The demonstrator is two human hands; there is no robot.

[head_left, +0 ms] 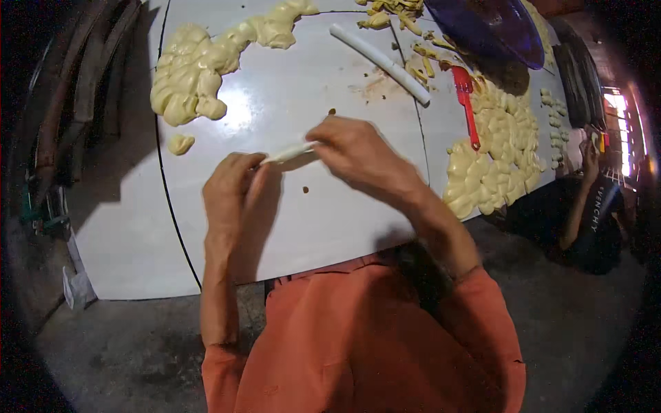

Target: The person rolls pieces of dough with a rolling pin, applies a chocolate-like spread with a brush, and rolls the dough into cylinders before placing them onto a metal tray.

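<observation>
A thin, pale strip of dough is stretched between my two hands, just above the white table. My left hand pinches its left end. At the other end, the fingers and thumb of my right hand are closed on it. Two small brown bits lie near the hands: one bit below the strip and another bit beyond the right hand. Left of the strip, a single small lump of dough sits apart from a large cluster of dough pieces.
A white rod lies slantwise at the far middle. To the right are a red spatula, many flattened dough pieces, yellowish strips and a dark purple basin. A co-worker is at the right edge.
</observation>
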